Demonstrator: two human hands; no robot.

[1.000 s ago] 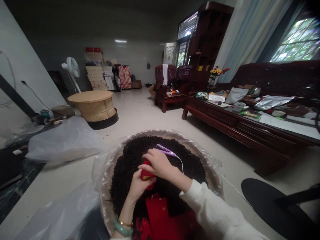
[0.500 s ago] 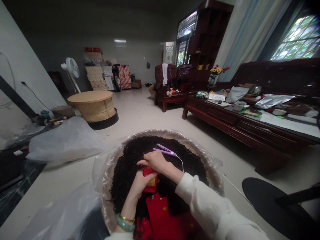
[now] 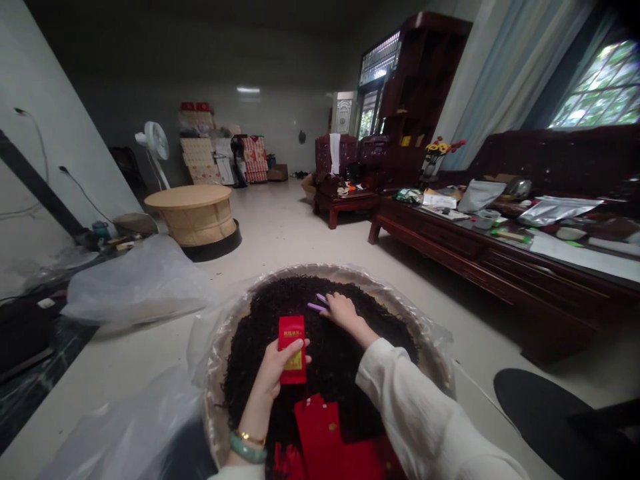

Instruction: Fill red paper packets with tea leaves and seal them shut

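My left hand (image 3: pixel 278 363) grips an upright red packet (image 3: pixel 293 328) with gold print, the thumb across its front. To the right, my right hand (image 3: pixel 345 312) is closed over the body of a small purple flat iron (image 3: pixel 317 307), whose two arms point left and stand apart. Both hands are above a large round basket (image 3: pixel 216 380) lined with clear plastic and filled with dark, dry tea leaves (image 3: pixel 265 293). Flat red packets (image 3: pixel 320 427) lie on the leaves close to me, below the hands. Small red sachets (image 3: pixel 289 461) lie beside them at the bottom.
Left of the basket, clear plastic sheeting (image 3: pixel 135 287) covers part of the floor. Behind it stands a round drum-like table (image 3: pixel 190 195) with a white fan (image 3: pixel 155 140). A long dark wooden table (image 3: pixel 440 230) on the right carries pouches and clutter. A black round base (image 3: pixel 540 420) stands at right.
My right hand has left the top of the red packet and moved right onto the purple flat iron. The packet, still in my left hand, now shows its whole front.
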